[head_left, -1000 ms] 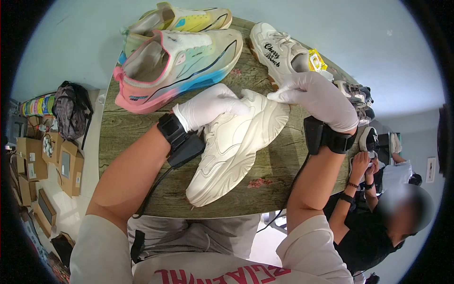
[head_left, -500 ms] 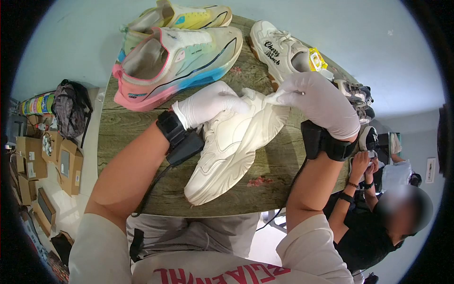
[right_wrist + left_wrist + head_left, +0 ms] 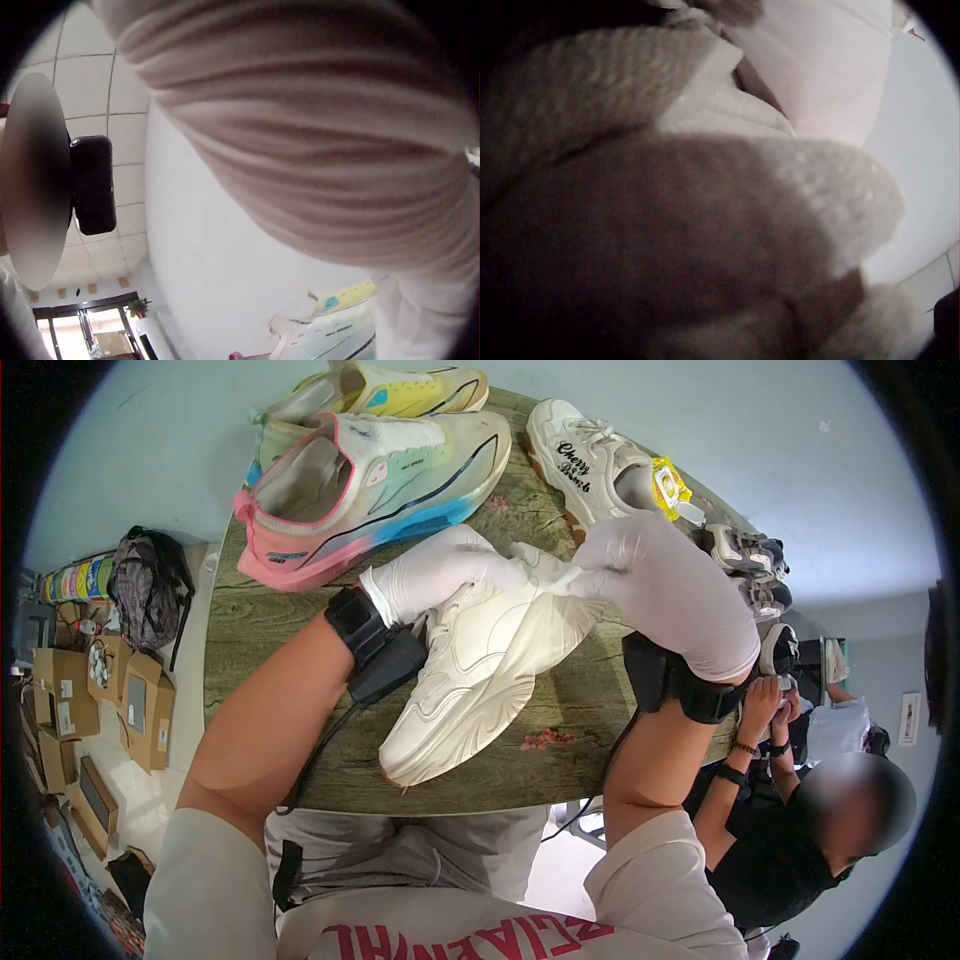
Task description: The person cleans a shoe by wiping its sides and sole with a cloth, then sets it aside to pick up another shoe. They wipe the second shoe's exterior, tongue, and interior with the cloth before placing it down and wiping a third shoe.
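Observation:
A white chunky-soled sneaker point(image 3: 470, 670) is tilted over the wooden table, its toe toward the person and its sole turned to the right. At its upper opening my gloved left hand point(image 3: 440, 572) grips the shoe, with the fingertips hidden by the upper. My gloved right hand point(image 3: 660, 590) has its fingers curled at the heel end, pinching a thin white wipe point(image 3: 562, 582) against the edge of the sole. The wipe is mostly covered by the fingers, and white on white makes its outline faint. In the left wrist view, the blurred gloved fingers point(image 3: 667, 202) fill the picture.
A pair of pastel running shoes point(image 3: 400, 490) stands at the back left. At the back right are another white sneaker point(image 3: 585, 455) with black lettering, a yellow wipes packet point(image 3: 670, 485) and dark shoes point(image 3: 750, 555). Another person point(image 3: 780, 830) works at the right.
My right hand has shifted left and slightly down along the heel, its wrist turning. The sneaker's toe has moved a little left and down. My left hand keeps its grip.

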The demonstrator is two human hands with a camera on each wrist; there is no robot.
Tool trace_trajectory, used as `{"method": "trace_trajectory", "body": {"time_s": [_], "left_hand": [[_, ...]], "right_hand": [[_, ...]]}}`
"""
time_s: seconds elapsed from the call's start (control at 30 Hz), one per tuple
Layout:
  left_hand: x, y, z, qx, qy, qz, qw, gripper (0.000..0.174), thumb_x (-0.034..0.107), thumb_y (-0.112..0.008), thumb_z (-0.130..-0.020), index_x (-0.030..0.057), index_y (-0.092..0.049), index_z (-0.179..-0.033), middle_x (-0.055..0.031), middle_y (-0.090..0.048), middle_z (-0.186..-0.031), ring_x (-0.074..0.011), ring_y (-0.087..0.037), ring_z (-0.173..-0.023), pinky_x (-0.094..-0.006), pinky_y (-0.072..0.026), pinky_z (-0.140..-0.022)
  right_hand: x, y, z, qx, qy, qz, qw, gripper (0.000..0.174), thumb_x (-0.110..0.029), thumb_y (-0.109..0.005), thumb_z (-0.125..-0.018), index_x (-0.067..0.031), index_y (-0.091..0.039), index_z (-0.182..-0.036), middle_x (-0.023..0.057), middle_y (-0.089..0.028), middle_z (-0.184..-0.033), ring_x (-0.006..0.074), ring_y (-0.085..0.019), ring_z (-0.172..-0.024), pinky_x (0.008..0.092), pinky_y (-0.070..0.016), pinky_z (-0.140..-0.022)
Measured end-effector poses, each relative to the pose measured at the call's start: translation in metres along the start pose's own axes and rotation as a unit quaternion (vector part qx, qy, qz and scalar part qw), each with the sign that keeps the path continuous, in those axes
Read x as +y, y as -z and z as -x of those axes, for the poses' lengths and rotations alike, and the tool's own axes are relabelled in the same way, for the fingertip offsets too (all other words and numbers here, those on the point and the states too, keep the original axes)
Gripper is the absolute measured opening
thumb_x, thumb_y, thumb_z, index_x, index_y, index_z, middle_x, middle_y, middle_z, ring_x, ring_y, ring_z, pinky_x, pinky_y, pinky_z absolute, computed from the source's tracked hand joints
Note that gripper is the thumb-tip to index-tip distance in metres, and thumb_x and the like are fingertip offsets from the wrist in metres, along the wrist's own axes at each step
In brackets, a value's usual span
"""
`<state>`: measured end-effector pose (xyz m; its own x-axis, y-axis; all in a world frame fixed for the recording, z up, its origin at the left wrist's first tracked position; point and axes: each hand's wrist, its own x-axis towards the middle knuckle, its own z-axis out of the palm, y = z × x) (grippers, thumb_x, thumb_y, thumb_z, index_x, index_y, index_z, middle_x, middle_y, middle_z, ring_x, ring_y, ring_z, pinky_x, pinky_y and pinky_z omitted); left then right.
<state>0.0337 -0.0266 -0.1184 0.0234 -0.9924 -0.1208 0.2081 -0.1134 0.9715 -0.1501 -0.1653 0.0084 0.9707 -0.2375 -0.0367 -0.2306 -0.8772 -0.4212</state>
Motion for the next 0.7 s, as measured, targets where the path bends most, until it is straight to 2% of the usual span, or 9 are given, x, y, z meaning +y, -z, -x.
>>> {"method": "trace_trajectory", "body": {"time_s": [0.1, 0.17, 0.23, 0.37, 0.43, 0.57, 0.63, 0.67, 0.7], "left_hand": [[-0.004, 0.007, -0.003, -0.015, -0.003, -0.009, 1.000, 0.027, 0.025, -0.071, -0.087, -0.0012, -0.076, -0.083, 0.0001, -0.068, -0.072, -0.0053, -0.057, -0.063, -0.0246, -0.0449, -0.059], [-0.005, 0.007, -0.004, -0.015, -0.018, -0.021, 0.999, 0.030, 0.030, -0.072, -0.087, 0.0019, -0.073, -0.075, 0.0011, -0.065, -0.067, -0.0065, -0.055, -0.061, -0.0260, -0.0442, -0.060], [-0.007, 0.005, -0.005, -0.005, -0.007, -0.023, 1.000, 0.031, 0.030, -0.073, -0.087, 0.0022, -0.072, -0.075, 0.0013, -0.064, -0.067, -0.0065, -0.055, -0.061, -0.0261, -0.0439, -0.059], [-0.005, 0.002, -0.004, 0.002, 0.009, 0.000, 1.000, 0.031, 0.032, -0.073, -0.086, 0.0029, -0.072, -0.074, 0.0016, -0.064, -0.066, -0.0068, -0.054, -0.060, -0.0266, -0.0432, -0.057], [-0.008, 0.003, -0.006, -0.001, 0.000, -0.003, 1.000, 0.032, 0.032, -0.073, -0.086, 0.0027, -0.072, -0.073, 0.0014, -0.064, -0.067, -0.0068, -0.055, -0.060, -0.0263, -0.0435, -0.058], [-0.007, 0.009, -0.005, -0.025, -0.007, -0.029, 0.999, 0.033, 0.032, -0.073, -0.087, 0.0011, -0.073, -0.076, 0.0000, -0.066, -0.069, -0.0071, -0.056, -0.062, -0.0255, -0.0452, -0.061], [-0.003, 0.006, -0.003, -0.025, -0.015, -0.030, 0.999, 0.034, 0.033, -0.072, -0.088, 0.0001, -0.074, -0.079, -0.0008, -0.067, -0.070, -0.0074, -0.057, -0.063, -0.0255, -0.0457, -0.061], [-0.001, 0.004, -0.002, -0.027, -0.022, -0.031, 0.999, 0.035, 0.033, -0.072, -0.089, -0.0009, -0.074, -0.081, -0.0016, -0.068, -0.071, -0.0076, -0.057, -0.063, -0.0256, -0.0461, -0.062], [-0.001, 0.003, -0.002, -0.027, -0.022, -0.031, 0.999, 0.035, 0.033, -0.072, -0.089, -0.0009, -0.074, -0.081, -0.0016, -0.068, -0.071, -0.0076, -0.057, -0.063, -0.0256, -0.0461, -0.062]], "right_hand": [[-0.011, 0.001, 0.000, -0.017, 0.003, 0.009, 1.000, 0.023, -0.021, -0.076, -0.082, -0.0005, -0.074, -0.091, 0.0185, -0.070, -0.085, 0.0381, -0.068, -0.086, 0.0410, -0.0534, -0.077], [-0.017, -0.001, 0.005, -0.031, -0.017, 0.007, 0.999, 0.023, -0.023, -0.077, -0.081, -0.0018, -0.075, -0.090, 0.0178, -0.070, -0.084, 0.0382, -0.068, -0.085, 0.0417, -0.0531, -0.076], [-0.019, -0.003, 0.009, -0.003, -0.021, 0.036, 0.999, 0.021, -0.024, -0.077, -0.081, -0.0042, -0.075, -0.088, 0.0168, -0.069, -0.083, 0.0381, -0.067, -0.083, 0.0429, -0.0526, -0.074], [-0.022, -0.002, 0.011, -0.021, -0.003, 0.013, 1.000, 0.019, -0.022, -0.076, -0.081, -0.0051, -0.075, -0.089, 0.0163, -0.070, -0.084, 0.0368, -0.067, -0.083, 0.0431, -0.0525, -0.073], [-0.029, 0.002, 0.011, -0.100, -0.036, 0.012, 0.994, 0.017, -0.008, -0.070, -0.083, -0.0069, -0.077, -0.098, 0.0128, -0.070, -0.085, 0.0302, -0.067, -0.082, 0.0352, -0.0508, -0.073], [-0.034, 0.011, 0.012, -0.128, -0.047, 0.061, 0.989, 0.019, -0.005, -0.069, -0.082, -0.0066, -0.077, -0.100, 0.0109, -0.068, -0.082, 0.0276, -0.064, -0.077, 0.0348, -0.0499, -0.072], [-0.029, 0.019, 0.010, -0.013, 0.099, -0.008, 0.995, 0.018, -0.003, -0.069, -0.083, -0.0048, -0.076, -0.099, 0.0090, -0.064, -0.078, 0.0257, -0.058, -0.070, 0.0341, -0.0474, -0.069], [-0.031, 0.020, 0.010, -0.013, 0.100, -0.008, 0.995, 0.018, -0.003, -0.069, -0.083, -0.0048, -0.076, -0.099, 0.0090, -0.064, -0.078, 0.0257, -0.058, -0.070, 0.0341, -0.0474, -0.069], [-0.038, 0.020, 0.008, 0.077, 0.045, -0.004, 0.996, 0.012, -0.008, -0.069, -0.085, -0.0042, -0.076, -0.094, 0.0119, -0.061, -0.076, 0.0276, -0.058, -0.068, 0.0358, -0.0469, -0.068]]}}
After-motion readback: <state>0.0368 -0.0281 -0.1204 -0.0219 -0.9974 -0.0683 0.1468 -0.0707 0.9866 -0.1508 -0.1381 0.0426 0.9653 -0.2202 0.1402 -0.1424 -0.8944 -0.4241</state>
